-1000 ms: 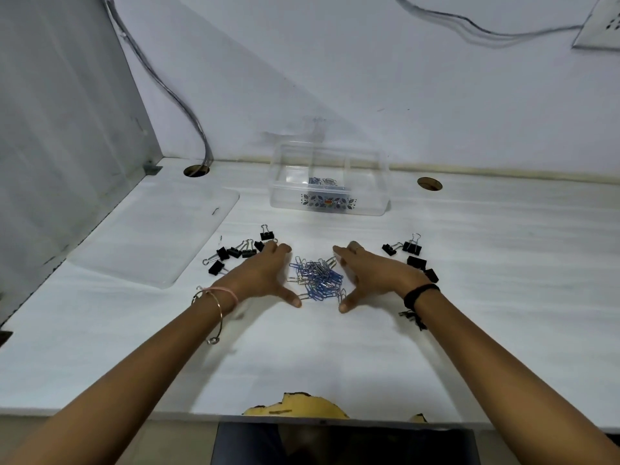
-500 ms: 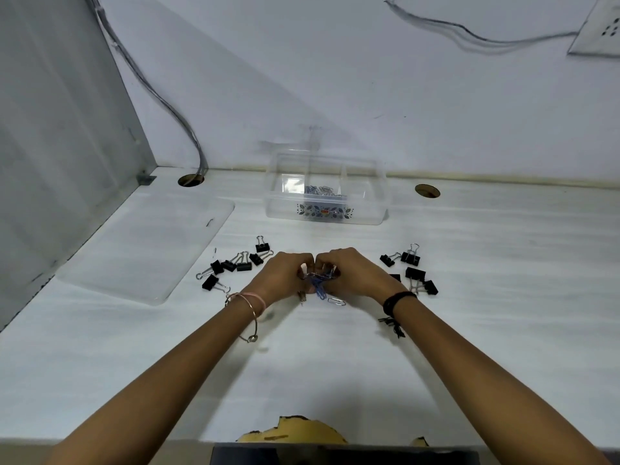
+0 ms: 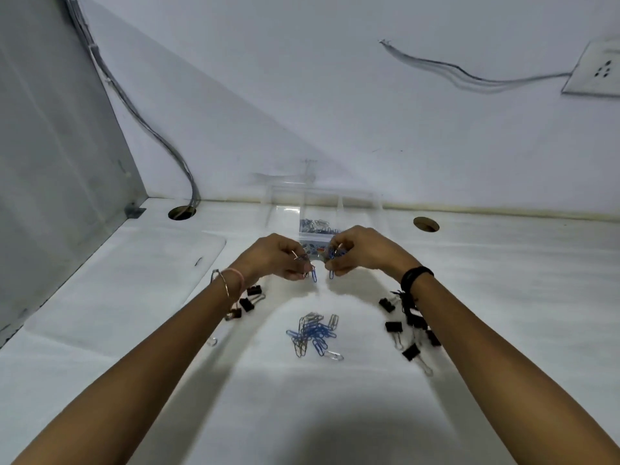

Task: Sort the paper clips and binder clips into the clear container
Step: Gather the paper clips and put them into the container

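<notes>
Both forearms reach forward, with the left hand (image 3: 273,255) and right hand (image 3: 364,251) side by side above the bench (image 3: 503,297), just in front of the clear container (image 3: 355,203). Each hand's fingers (image 3: 339,268) are curled in and pinch a small bunch of paper clips (image 3: 314,273). More blue and silver clips lie in a loose pile (image 3: 313,333) on the bench below the hands, and others sit in the container's middle compartment. Black binder clips (image 3: 411,325) lie scattered beside each wrist.
</notes>
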